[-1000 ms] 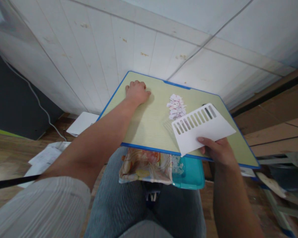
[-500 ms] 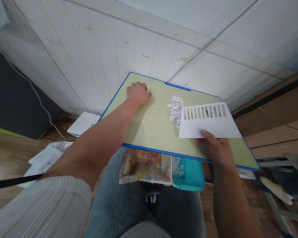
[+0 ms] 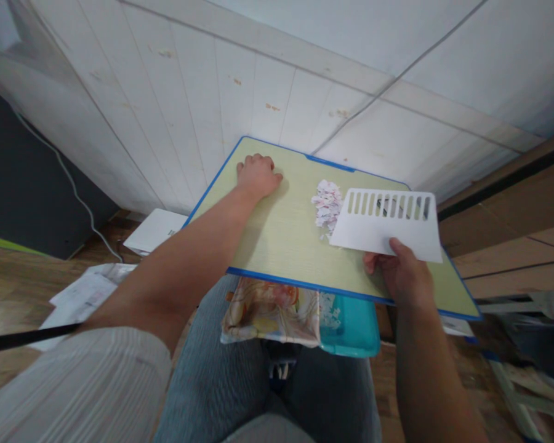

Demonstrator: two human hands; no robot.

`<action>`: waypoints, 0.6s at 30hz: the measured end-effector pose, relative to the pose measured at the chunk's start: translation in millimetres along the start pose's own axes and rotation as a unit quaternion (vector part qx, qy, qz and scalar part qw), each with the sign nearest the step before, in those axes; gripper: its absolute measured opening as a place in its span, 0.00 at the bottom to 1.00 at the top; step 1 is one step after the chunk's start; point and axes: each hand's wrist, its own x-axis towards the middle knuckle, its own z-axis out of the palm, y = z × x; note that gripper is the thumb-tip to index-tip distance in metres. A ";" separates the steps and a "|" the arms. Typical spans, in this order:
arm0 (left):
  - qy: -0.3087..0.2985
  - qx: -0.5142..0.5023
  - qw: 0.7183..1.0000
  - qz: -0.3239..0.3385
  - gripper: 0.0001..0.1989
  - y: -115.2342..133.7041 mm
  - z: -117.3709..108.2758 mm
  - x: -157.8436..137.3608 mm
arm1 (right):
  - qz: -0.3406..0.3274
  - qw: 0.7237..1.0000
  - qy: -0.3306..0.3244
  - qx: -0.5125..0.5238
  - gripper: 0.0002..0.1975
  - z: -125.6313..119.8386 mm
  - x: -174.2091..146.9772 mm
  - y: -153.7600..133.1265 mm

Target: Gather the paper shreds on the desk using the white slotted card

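Observation:
A yellow-green board (image 3: 281,227) with a blue rim stands in front of me. On its far left part rests my left hand (image 3: 260,175), palm down, holding nothing, with its fingers a little bent and the thumb apart. My right hand (image 3: 404,271) pinches the lower edge of a white slotted card (image 3: 373,231), thumb on top and fingers beneath. The card is held over the right side of the board, with a row of long slots along its far edge. Just left of it lies a heap of small white paper shreds (image 3: 327,203), some tinged pink.
Below the board's near edge, over my lap, are a patterned tray (image 3: 272,329) and a turquoise tub (image 3: 362,332) with white bits. A pale wall (image 3: 258,80) stands behind the board. Papers (image 3: 83,295) and a white box (image 3: 157,231) lie on the left floor.
The white slotted card has turned and its right end has swung nearer me, with my right hand still gripping it. My left hand and the paper shreds have stayed put.

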 end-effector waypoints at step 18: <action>-0.012 -0.003 1.000 -0.007 0.26 3.5 -6.9 -4.9 | -0.040 0.971 -0.047 -0.230 0.35 2.9 -10.8 -18.1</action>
